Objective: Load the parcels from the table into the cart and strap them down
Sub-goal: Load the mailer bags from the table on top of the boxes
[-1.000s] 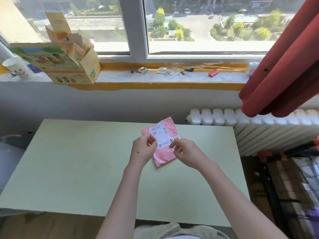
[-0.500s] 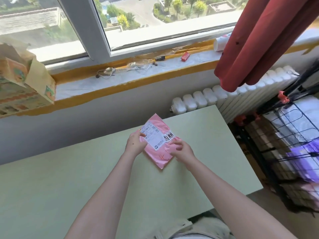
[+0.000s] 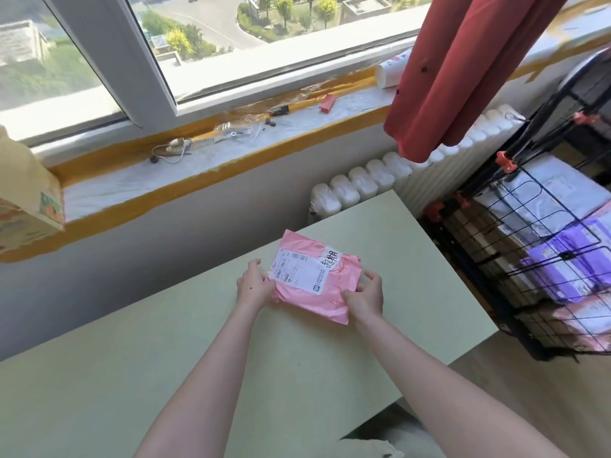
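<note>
A pink plastic parcel (image 3: 327,292) with a white shipping label is held over the right part of the pale green table (image 3: 198,358). My left hand (image 3: 254,285) grips its left edge and my right hand (image 3: 365,297) grips its lower right edge. To the right of the table stands a black wire cart (image 3: 515,259) with red clips. Inside it lie white, purple and pink parcels (image 3: 568,262).
A white radiator (image 3: 363,186) runs along the wall behind the table's far right corner. A red curtain (image 3: 463,71) hangs above the radiator. The windowsill (image 3: 211,160) holds small items, and a printed cardboard box (image 3: 23,200) sits at its left end.
The view has swung to the right, bringing the cart into sight. Both hands have carried the pink parcel toward the table's right side and turned it more level.
</note>
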`<state>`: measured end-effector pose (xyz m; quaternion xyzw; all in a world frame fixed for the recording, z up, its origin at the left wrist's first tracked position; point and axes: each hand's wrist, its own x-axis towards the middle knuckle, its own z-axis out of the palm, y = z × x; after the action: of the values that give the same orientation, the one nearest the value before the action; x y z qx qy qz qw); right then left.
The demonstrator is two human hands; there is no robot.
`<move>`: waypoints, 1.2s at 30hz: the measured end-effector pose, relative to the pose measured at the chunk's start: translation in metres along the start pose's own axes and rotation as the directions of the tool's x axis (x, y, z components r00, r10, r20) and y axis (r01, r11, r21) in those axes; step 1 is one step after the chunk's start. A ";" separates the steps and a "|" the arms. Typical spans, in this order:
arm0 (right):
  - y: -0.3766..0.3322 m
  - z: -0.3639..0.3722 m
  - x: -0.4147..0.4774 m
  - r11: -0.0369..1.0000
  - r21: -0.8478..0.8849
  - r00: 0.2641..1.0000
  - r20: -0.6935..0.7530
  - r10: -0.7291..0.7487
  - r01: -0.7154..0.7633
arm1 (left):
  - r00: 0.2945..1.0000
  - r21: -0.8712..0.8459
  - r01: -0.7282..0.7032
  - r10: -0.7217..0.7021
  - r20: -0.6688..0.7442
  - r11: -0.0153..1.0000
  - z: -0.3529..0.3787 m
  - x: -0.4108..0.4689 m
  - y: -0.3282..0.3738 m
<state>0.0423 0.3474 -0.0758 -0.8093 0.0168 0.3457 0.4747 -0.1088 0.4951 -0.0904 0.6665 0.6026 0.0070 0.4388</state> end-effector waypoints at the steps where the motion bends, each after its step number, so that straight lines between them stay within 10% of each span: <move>1: -0.002 -0.004 -0.001 1.000 -0.006 1.000 -0.022 -0.011 0.011 | 1.000 -0.036 0.015 -0.015 0.013 0.999 0.001 -0.002 0.000; 19: -0.046 -0.102 -0.051 0.898 0.022 0.878 -0.220 -0.424 0.439 | 0.938 -0.451 -0.331 0.339 -0.065 0.829 -0.021 -0.073 0.082; 36: -0.035 -0.269 -0.116 0.814 0.033 0.675 -0.580 -0.457 0.580 | 0.690 -0.412 -0.661 0.724 -0.005 0.627 0.026 -0.182 0.194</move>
<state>0.1126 0.1214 0.1009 -0.7877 -0.0429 -0.0538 0.6123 0.0097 0.3545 0.1036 0.7462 0.2478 0.2390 0.5698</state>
